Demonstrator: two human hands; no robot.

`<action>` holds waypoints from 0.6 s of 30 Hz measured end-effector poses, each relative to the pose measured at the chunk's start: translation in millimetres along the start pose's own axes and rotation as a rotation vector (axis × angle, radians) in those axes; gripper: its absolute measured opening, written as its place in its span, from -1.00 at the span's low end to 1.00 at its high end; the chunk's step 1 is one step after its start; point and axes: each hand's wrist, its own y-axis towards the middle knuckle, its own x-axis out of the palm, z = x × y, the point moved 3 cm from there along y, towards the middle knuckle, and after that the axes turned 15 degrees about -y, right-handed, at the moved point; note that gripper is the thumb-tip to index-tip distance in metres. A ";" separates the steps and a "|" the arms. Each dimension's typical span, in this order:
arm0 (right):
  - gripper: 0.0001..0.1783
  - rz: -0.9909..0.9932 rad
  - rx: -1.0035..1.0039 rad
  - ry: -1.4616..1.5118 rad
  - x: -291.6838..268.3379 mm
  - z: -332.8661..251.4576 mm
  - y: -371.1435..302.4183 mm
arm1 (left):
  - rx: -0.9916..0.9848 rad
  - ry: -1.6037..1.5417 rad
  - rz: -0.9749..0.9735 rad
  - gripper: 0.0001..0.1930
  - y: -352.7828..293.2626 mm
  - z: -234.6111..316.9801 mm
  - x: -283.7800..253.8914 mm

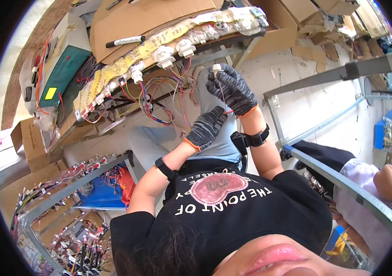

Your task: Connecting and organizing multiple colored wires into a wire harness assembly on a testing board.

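Observation:
Both my hands wear dark grey knitted gloves with orange cuffs and are held over my lap. My right hand [233, 89] is closed, pinching a small white plug connector [216, 68] at its fingertips. A thin wire [222, 94] runs from that connector down toward my left hand [206, 128]. The left fingers are closed around the wire, just below the right hand. In front of me, a long board [127, 69] covered in yellow tape carries several white connector blocks [163, 57]. Coloured wires [152, 99] loop down from these blocks beside my hands.
A black-and-white marker [125, 41] lies on cardboard [152, 20] behind the board. A green box-shaped device [64, 73] stands at left. Metal rails [338, 181] flank me, with wire bundles [78, 244] at lower left. Another person's arm [391, 184] shows at right.

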 end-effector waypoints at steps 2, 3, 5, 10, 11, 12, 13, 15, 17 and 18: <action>-0.81 0.139 -0.051 -0.214 2.5 1.1 10.3 | -0.042 -0.057 0.013 -0.72 4.7 -9.1 0.7; -0.82 0.227 -0.145 -0.418 3.6 -1.7 15.9 | 0.114 0.071 0.001 -0.73 6.1 -5.5 -0.4; -0.77 0.326 -0.428 -0.729 4.6 -11.6 31.3 | 0.371 0.284 0.002 -0.75 8.3 -0.3 -0.8; -0.72 0.636 -0.764 -1.187 35.1 -30.8 43.3 | 0.194 0.040 0.097 -0.78 29.8 27.0 -23.6; -0.68 0.654 -0.739 -1.270 32.8 -31.2 46.2 | 0.055 -0.109 0.114 -0.79 32.7 27.0 -26.0; -0.68 0.649 -0.742 -1.271 35.1 -32.2 46.2 | -0.086 -0.255 0.134 -0.79 34.8 26.0 -29.5; -0.68 0.660 -0.773 -1.322 38.7 -33.1 43.7 | -0.084 -0.256 0.139 -0.79 35.0 24.3 -30.6; -0.69 0.670 -0.806 -1.378 45.1 -35.6 40.5 | 0.035 -0.219 0.220 -0.77 34.4 26.4 -34.0; -0.72 0.678 -0.833 -1.462 50.8 -38.6 38.9 | -0.005 -0.263 0.219 -0.77 34.6 28.7 -37.1; -0.72 0.683 -0.830 -1.465 52.6 -40.1 39.9 | -0.048 -0.303 0.214 -0.76 34.9 29.2 -38.7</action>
